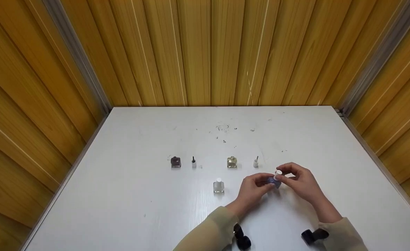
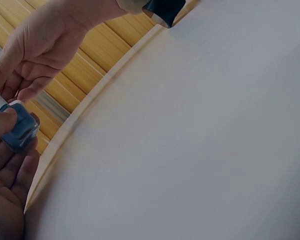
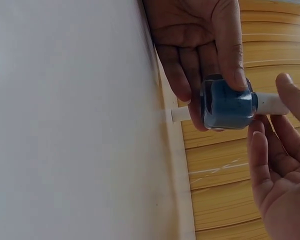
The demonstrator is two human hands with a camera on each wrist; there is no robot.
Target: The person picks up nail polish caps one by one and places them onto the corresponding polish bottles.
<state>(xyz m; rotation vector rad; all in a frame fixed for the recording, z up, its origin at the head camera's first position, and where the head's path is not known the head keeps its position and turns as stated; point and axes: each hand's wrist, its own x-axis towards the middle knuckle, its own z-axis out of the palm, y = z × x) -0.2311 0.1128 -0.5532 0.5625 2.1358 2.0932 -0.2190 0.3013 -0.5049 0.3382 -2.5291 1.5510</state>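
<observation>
A small blue nail polish bottle (image 3: 227, 106) is held by my left hand (image 1: 252, 190), between thumb and fingers, over the right part of the table. My right hand (image 1: 305, 183) pinches the bottle's white cap (image 1: 278, 173), which sits at the bottle's neck. In the left wrist view, both hands meet around the blue glass. A clear nail polish bottle (image 1: 218, 187) with a white cap stands upright to the left of my hands.
Farther back stand a dark nail polish bottle (image 1: 175, 162) and a gold one (image 1: 232, 162), both uncapped. Beside them, two brush caps (image 1: 194, 163) stand with brushes pointing up. Small dark specks mark the white table (image 1: 138, 139); wood-patterned walls (image 1: 198, 52) surround it.
</observation>
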